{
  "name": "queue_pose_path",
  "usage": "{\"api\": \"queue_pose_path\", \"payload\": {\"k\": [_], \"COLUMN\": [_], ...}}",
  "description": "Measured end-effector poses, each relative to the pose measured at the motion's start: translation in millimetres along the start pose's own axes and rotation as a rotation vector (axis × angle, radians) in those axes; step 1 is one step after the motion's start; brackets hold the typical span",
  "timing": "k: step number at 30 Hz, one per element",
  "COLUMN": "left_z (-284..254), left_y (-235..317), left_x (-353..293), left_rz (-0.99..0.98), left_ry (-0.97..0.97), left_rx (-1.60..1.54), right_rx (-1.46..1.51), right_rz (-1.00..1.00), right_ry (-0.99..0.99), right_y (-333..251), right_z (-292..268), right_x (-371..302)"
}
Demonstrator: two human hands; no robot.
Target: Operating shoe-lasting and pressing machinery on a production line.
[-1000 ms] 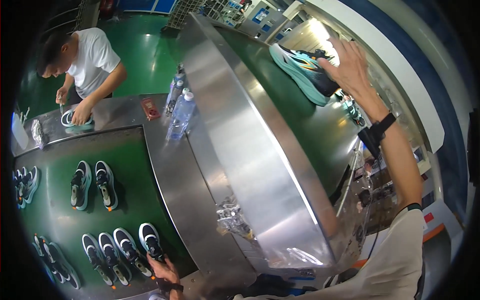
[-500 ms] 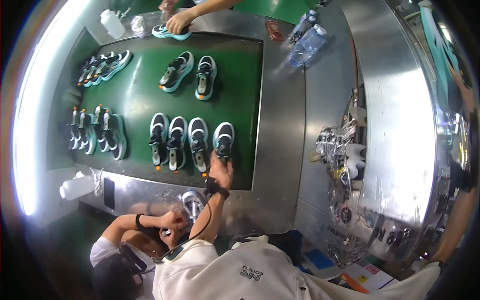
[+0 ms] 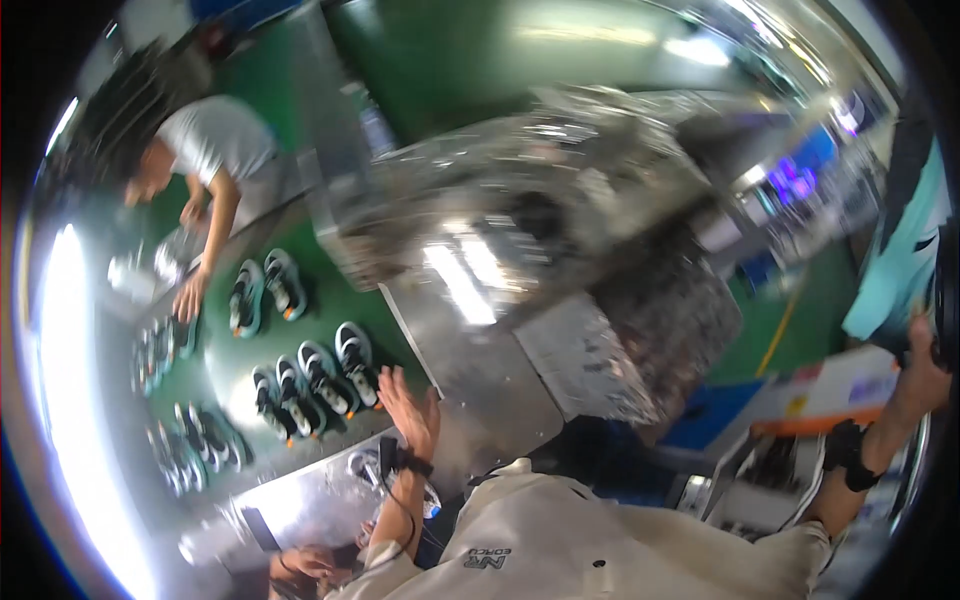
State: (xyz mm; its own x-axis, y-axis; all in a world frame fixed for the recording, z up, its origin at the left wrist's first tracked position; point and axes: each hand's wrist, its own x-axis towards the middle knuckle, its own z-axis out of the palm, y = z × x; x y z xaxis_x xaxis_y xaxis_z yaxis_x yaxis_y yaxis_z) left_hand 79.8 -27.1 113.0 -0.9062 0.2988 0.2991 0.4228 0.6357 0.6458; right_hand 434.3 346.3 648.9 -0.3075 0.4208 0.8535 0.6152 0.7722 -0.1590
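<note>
My left hand (image 3: 412, 412) is raised beside the row of black, white and teal sneakers, its fingers stretched out and holding nothing. Closest to its fingertips is the sneaker (image 3: 356, 362) at the right end of the front row. At the far right rim, my right hand (image 3: 922, 372) is closed on the lower end of a shoe (image 3: 890, 290) with a teal sole; that shoe is partly cut off by the picture's edge. More sneakers stand on the green surface, two of them (image 3: 266, 292) behind the front row.
Across the green belt a co-worker (image 3: 218, 150) reaches a hand to sneakers at the far left. Another person's hands (image 3: 305, 562) are at lower left, near a white-and-grey shoe (image 3: 365, 465). A metal table (image 3: 480, 385) and blurred plastic wrapping (image 3: 600, 150) lie to the right.
My left hand has let go of the front row's right-end sneaker and drawn back from it. The view has swung to the right. My right hand and its shoe appear lower in the picture.
</note>
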Motion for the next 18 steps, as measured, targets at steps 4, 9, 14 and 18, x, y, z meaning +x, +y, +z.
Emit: {"api": "queue_pose_path", "payload": {"k": [4, 9, 14, 18], "left_z": [-27, -69, -28, -33], "left_y": [122, 296, 444, 513], "left_x": [-29, -42, -126, -243], "left_rz": [0.292, 0.701, 0.760, 0.693], "left_ry": [-0.566, -0.927, -1.585, -1.937], "left_rx": [-0.695, -0.879, -1.342, -1.193], "right_rx": [0.066, 0.411, 0.432, 0.182], "right_rz": [-0.069, 0.472, 0.710, 0.911], "right_ry": [0.024, 0.119, 0.263, 0.512], "right_y": [-38, -14, 5, 18], "right_z": [-39, -63, -113, -166], "right_x": [-93, -199, -293, -364]}}
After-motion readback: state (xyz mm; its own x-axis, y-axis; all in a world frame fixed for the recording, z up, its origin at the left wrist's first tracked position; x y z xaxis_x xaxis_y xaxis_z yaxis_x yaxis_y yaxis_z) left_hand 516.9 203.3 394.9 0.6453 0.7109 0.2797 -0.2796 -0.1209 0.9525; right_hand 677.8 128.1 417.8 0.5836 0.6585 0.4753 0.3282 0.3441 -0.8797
